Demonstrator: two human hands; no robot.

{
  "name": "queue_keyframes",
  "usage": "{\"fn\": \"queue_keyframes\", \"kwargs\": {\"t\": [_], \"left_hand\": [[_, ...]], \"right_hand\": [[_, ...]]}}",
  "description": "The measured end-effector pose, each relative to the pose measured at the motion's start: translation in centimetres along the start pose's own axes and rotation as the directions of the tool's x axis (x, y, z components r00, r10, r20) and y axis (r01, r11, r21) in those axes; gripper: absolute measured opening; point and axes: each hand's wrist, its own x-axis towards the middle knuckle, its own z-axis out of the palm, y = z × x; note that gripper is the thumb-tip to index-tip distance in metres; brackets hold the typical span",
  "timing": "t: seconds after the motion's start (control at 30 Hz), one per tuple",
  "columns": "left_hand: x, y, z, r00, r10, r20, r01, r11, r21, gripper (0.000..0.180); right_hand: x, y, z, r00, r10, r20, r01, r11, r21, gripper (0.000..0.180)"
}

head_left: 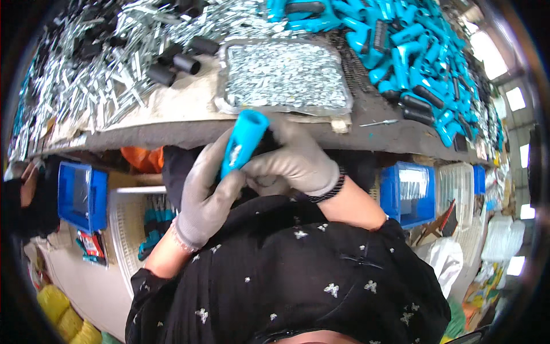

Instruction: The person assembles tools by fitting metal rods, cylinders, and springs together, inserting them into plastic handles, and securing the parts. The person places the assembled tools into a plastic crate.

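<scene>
My left hand (209, 186), in a grey glove, is wrapped round a turquoise plastic handle shell (245, 140). The shell is tilted, with its round hollow end up toward the table; a small metal piece shows in its side slot. My right hand (298, 157), also gloved, is curled beside the shell, thumb and fingertips close together by its lower end. Whatever those fingers may pinch is hidden. Just beyond the hands, on the table, sits a clear tray (223, 103) full of small shiny metal parts.
Loose metal strips (109, 74) cover the table's left, with black sleeves (186, 64) beside them. Turquoise handle shells (409, 57) are heaped at right. A thin pointed tool (378, 122) lies near the edge. Blue crates (83, 198) flank me below; another person's hand (28, 183) shows far left.
</scene>
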Motion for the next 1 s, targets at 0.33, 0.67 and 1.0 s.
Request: {"fn": "queue_keyframes", "kwargs": {"t": [0.33, 0.67, 1.0], "left_hand": [[0.3, 0.1, 0.6, 0.885, -0.463, 0.04, 0.412, 0.742, -0.529, 0.062], [0.5, -0.2, 0.5, 0.856, -0.516, 0.027, 0.391, 0.613, -0.687, 0.062], [-0.1, -4.1, 0.1, 0.885, -0.175, 0.432, 0.414, -0.129, -0.901, 0.051]], "right_hand": [[3.5, -4.1, -8.7, 0.682, -0.73, 0.04, 0.057, -0.002, -0.998, 0.029], [5.6, -4.2, -9.7, 0.764, -0.645, -0.04, 0.136, 0.22, -0.966, 0.017], [0.0, -1.2, -0.3, 0.981, -0.193, -0.03, 0.164, 0.9, -0.405, 0.013]]}}
